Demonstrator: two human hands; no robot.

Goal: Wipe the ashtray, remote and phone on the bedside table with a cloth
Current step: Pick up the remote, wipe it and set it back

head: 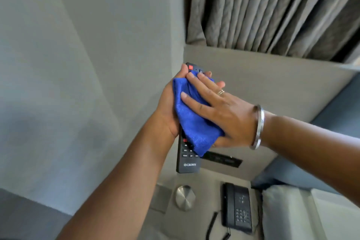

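So the left hand [169,107] was wrapped around the remote [188,161], holding it up above the table [206,185]. The right hand [220,111] lay flat, fingers straight, pressing the cloth [192,130] onto its buttons. The ashtray [185,198] and phone [236,206] sat on the table below.

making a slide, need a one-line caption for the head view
Left hand holds a black Crown remote while right hand presses a blue cloth on it, above the phone and ashtray.
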